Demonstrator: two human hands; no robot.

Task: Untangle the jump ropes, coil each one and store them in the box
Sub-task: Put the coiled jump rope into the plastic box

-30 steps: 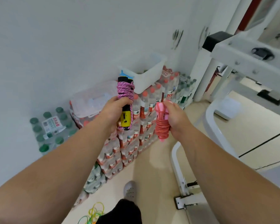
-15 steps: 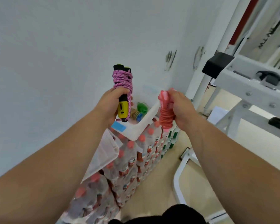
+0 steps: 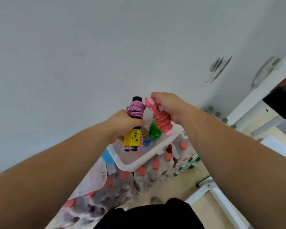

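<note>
My left hand [image 3: 122, 123] is clenched round the purple jump rope [image 3: 136, 109], its cord wound over the black and yellow handles that stick out above and below my fist. My right hand [image 3: 170, 104] grips the red jump rope [image 3: 162, 121] near its top, the coil hanging below my fingers. Both bundles hang just above the clear box [image 3: 139, 162], where a green coiled rope [image 3: 154, 132] already lies.
</note>
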